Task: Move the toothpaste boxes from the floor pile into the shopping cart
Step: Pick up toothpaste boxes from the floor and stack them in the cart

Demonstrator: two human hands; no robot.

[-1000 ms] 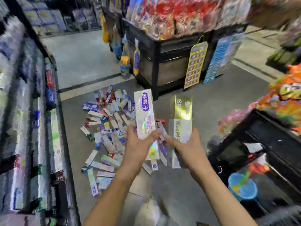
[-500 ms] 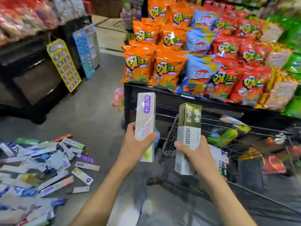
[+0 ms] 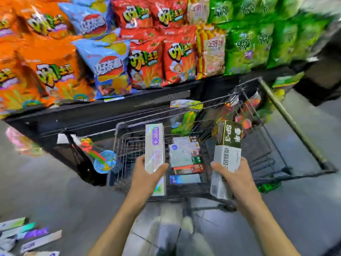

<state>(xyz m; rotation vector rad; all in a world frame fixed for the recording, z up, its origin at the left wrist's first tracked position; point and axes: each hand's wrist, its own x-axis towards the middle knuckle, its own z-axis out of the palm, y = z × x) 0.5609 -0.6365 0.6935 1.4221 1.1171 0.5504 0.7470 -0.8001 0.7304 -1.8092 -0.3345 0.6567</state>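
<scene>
Right now the left hand point(image 3: 147, 177) holds a holographic white toothpaste box point(image 3: 154, 148) with a purple label, upright, thumb across its front and fingers behind. The right hand point(image 3: 233, 179) has its grip curled round a second toothpaste box point(image 3: 227, 156), green-gold on top and white below, also upright. Both boxes hang over the near edge of the wire shopping cart point(image 3: 293, 170), which stands just ahead of the hands. Between the two grips and a little beyond them, several flat boxes point(image 3: 184, 157) already lie on the cart's bottom. Down and to the left of the left hand, the floor pile point(image 3: 25, 237) of boxes reaches the picture's corner. Beyond the cart, snack bags point(image 3: 147, 67) fill a dark shelf.
</scene>
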